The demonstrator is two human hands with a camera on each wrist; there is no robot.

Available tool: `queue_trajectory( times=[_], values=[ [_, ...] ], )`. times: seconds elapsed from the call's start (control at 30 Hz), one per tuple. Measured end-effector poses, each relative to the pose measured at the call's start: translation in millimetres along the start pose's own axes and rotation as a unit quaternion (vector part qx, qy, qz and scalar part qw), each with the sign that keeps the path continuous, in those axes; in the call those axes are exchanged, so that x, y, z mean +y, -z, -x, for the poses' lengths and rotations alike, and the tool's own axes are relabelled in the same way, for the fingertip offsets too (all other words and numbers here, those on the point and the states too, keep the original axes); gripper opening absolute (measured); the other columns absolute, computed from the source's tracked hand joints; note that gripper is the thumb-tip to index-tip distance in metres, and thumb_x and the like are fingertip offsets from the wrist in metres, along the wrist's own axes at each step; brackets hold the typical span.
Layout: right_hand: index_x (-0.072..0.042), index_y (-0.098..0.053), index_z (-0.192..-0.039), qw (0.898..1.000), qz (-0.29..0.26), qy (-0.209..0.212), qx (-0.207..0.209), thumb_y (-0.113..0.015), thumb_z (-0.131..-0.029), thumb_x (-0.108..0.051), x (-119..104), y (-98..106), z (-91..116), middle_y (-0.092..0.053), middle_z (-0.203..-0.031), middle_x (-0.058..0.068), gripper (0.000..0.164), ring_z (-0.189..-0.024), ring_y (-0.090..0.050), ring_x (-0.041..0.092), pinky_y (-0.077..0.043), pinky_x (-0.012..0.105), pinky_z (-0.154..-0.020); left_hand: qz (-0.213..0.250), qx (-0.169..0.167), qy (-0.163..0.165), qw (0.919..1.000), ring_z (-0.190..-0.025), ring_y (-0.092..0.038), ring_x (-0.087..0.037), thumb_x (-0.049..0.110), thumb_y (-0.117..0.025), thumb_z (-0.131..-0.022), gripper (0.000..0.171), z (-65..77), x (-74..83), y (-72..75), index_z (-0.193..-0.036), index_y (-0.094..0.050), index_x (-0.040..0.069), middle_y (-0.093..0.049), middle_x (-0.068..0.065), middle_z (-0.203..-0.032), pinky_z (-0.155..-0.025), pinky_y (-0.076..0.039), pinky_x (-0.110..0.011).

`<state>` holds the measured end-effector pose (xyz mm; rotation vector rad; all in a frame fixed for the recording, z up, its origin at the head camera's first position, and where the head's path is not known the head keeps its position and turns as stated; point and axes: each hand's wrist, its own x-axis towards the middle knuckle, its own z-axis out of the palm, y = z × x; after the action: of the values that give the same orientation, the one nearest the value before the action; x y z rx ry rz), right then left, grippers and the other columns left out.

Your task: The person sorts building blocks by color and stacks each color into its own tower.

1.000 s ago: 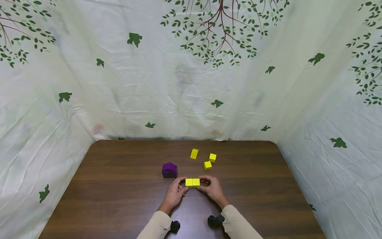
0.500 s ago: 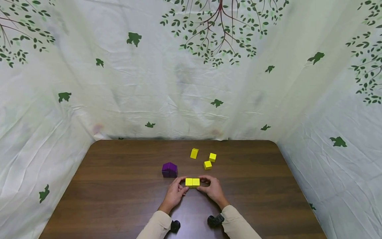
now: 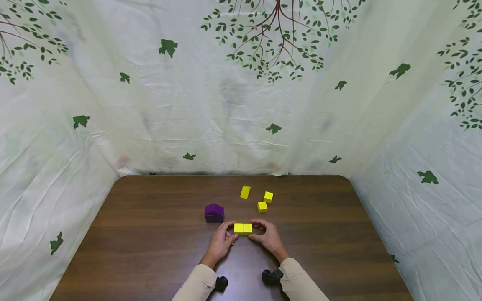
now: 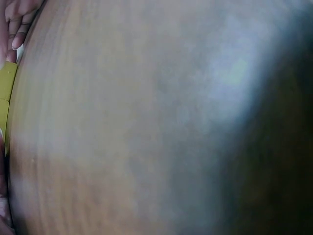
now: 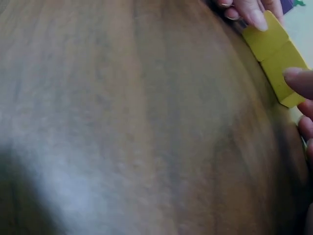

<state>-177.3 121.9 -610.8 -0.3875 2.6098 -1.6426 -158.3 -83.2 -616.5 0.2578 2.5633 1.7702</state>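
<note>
Two yellow blocks sit side by side with their faces together, a left yellow block (image 3: 238, 228) and a right yellow block (image 3: 247, 228). My left hand (image 3: 219, 243) pinches the left block between thumb and fingers. On the other end, my right hand (image 3: 269, 239) grips the right block the same way. The right wrist view shows a thumb on the near face of each block, with a thin seam between the blocks (image 5: 281, 68). Only a sliver of the yellow pair (image 4: 6, 83) shows at the left edge of the left wrist view.
A dark purple block shape (image 3: 214, 213) stands just beyond my left hand. Farther back lie three loose yellow pieces: a taller block (image 3: 245, 192) and two cubes, one behind (image 3: 268, 197) and one in front (image 3: 262, 207). A leaf-printed cloth (image 3: 241, 138) surrounds the brown table (image 3: 150, 234).
</note>
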Motion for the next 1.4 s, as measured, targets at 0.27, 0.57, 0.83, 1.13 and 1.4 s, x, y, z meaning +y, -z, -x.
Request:
queue_trajectory(
  times=[0.27, 0.57, 0.83, 1.13, 1.4],
  values=[
    [-0.003, -0.063, -0.121, 0.999, -0.047, -0.020, 0.016, -0.079, -0.077, -0.003, 4, 10, 11, -0.066, -0.113, 0.011, 0.046, -0.097, -0.061, 0.026, -0.049, 0.031, -0.086, 0.008, 0.000, 0.001, 1.0000, -0.055, -0.055, -0.006, -0.005, -0.067, -0.086, 0.039, 1.2, 1.4, -0.8, -0.123, -0.056, -0.002, -0.056, -0.012, -0.092, -0.052, -0.052, -0.024],
    [0.003, -0.061, -0.119, 0.982, -0.109, -0.071, 0.134, -0.075, -0.079, 0.004, 13, 24, 0, -0.062, -0.112, 0.020, 0.042, -0.083, -0.061, 0.018, -0.050, 0.017, -0.068, 0.008, 0.003, -0.003, 1.0000, -0.055, -0.056, -0.007, -0.005, -0.067, -0.086, 0.040, 0.2, 0.9, -1.1, -0.123, -0.056, -0.003, -0.056, -0.011, -0.090, -0.052, -0.052, -0.024],
    [-0.003, -0.055, -0.129, 0.986, -0.074, -0.082, 0.122, -0.077, -0.078, 0.002, 15, 35, -24, -0.057, -0.123, 0.016, 0.056, -0.089, -0.060, 0.025, -0.050, 0.019, -0.070, 0.002, 0.003, 0.001, 1.0000, -0.055, -0.056, -0.009, -0.005, -0.067, -0.086, 0.039, -0.4, 1.3, -0.1, -0.123, -0.056, -0.002, -0.056, -0.011, -0.089, -0.052, -0.051, -0.024],
    [-0.001, -0.055, -0.129, 0.991, -0.033, -0.087, 0.093, -0.077, -0.077, 0.004, 17, 34, -43, -0.058, -0.106, 0.015, 0.056, -0.083, -0.058, 0.021, -0.050, 0.023, -0.070, 0.003, -0.002, 0.008, 1.0000, -0.057, -0.057, -0.010, -0.004, -0.067, -0.086, 0.040, 0.4, 1.3, -0.3, -0.124, -0.055, -0.002, -0.055, -0.010, -0.089, -0.053, -0.052, -0.024],
    [0.000, -0.060, -0.122, 0.993, -0.012, -0.083, 0.084, -0.076, -0.078, 0.004, 19, 33, -49, -0.060, -0.094, 0.011, 0.047, -0.078, -0.056, 0.018, -0.049, 0.022, -0.068, -0.004, -0.002, 0.011, 0.9999, -0.056, -0.057, -0.009, -0.002, -0.068, -0.086, 0.039, 0.8, 1.7, 0.0, -0.123, -0.056, -0.001, -0.055, -0.009, -0.088, -0.053, -0.051, -0.023]
  ],
)
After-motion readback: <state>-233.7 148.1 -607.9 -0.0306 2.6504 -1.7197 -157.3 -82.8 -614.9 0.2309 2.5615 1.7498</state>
